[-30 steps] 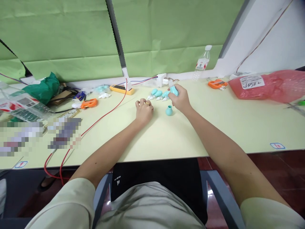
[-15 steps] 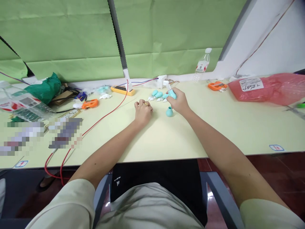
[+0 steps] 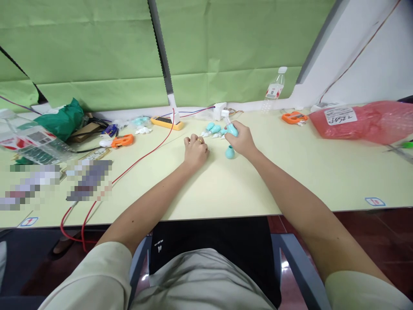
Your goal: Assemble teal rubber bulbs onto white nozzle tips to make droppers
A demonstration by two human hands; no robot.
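My right hand [image 3: 242,138] grips a turquoise squeeze bulb [image 3: 231,130] that has a clear neck and a white tip pointing up and back. Just below it, a second turquoise bulb [image 3: 229,152] stands upright on the table with its open mouth upward, apart from both hands. My left hand [image 3: 196,150] rests on the table to the left, knuckles up and fingers curled under; whatever is beneath them is hidden. Behind the hands lie several turquoise bulbs with white tips [image 3: 215,128], partly covered by my right hand.
A yellow multimeter [image 3: 167,123], a white socket [image 3: 220,110] and a water bottle [image 3: 274,89] line the wall. Orange-handled tools [image 3: 122,141] lie left, another orange one [image 3: 294,117] right. A red plastic bag [image 3: 364,122] is far right; a red cable [image 3: 142,160] crosses the left.
Almost nothing differs. My left hand has shifted very slightly right, and the view has moved a little; my right hand keeps its hold on the turquoise bulb.
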